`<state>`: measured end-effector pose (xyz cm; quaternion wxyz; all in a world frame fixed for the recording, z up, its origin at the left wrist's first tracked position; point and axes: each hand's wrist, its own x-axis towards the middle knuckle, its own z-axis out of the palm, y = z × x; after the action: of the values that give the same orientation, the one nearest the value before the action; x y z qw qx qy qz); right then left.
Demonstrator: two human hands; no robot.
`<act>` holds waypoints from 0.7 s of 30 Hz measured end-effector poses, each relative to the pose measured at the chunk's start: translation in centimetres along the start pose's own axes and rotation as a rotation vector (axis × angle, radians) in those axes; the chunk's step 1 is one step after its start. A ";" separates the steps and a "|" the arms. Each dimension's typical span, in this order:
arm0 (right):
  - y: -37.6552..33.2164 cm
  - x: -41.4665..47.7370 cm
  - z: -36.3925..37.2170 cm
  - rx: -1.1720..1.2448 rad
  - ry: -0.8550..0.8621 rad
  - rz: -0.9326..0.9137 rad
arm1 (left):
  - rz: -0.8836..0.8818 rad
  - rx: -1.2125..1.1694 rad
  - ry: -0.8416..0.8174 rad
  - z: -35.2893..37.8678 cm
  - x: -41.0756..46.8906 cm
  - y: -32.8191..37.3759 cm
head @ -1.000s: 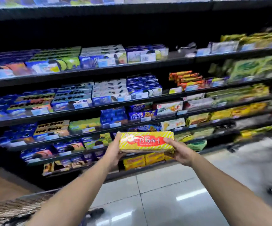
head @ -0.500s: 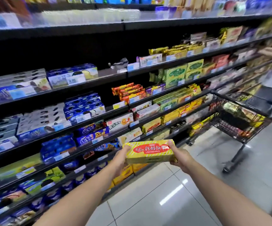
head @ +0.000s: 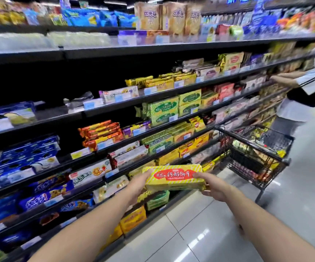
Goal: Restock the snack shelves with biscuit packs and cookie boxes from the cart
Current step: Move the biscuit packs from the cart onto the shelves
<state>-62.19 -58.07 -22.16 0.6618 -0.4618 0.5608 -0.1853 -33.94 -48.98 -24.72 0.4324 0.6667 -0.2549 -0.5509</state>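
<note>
I hold a yellow striped biscuit pack [head: 173, 177] with a red label flat in front of me, between both hands. My left hand [head: 136, 187] grips its left end and my right hand [head: 212, 185] grips its right end. The pack hovers in the aisle just in front of the lower snack shelves [head: 153, 159], level with rows of similar yellow packs [head: 186, 148]. A black wire cart [head: 255, 154] with packs inside stands further along the aisle to the right.
Tall black shelving runs along the left, filled with blue cookie boxes [head: 26, 159], orange packs [head: 101, 132] and green packs [head: 164, 110]. Another person [head: 308, 91] stands behind the cart, reaching into the shelves. Glossy tiled floor [head: 200, 233] lies below my arms.
My view has swung right along the aisle and upward, bringing the cart and the other person closer into view. The pack stays held in both hands at about the same place.
</note>
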 end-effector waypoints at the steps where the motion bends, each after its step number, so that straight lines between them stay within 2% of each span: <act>1: -0.6 0.7 -1.1 -0.004 -0.006 -0.007 | 0.000 0.031 0.020 1.0 0.7 0.6; 6: -3.3 4.3 -4.7 -0.041 -0.039 -0.055 | 0.048 0.129 0.039 4.1 4.1 3.0; 13: -5.7 11.1 -7.2 -0.050 -0.076 -0.106 | 0.076 0.246 -0.092 5.3 11.7 6.4; 21: -9.2 18.6 -9.8 -0.041 -0.030 -0.111 | 0.099 0.175 -0.089 6.2 20.2 9.6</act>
<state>-62.99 -80.86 -24.71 0.6491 -0.5084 0.5281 -0.2031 -33.26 -72.09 -27.03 0.3873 0.6633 -0.3539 -0.5336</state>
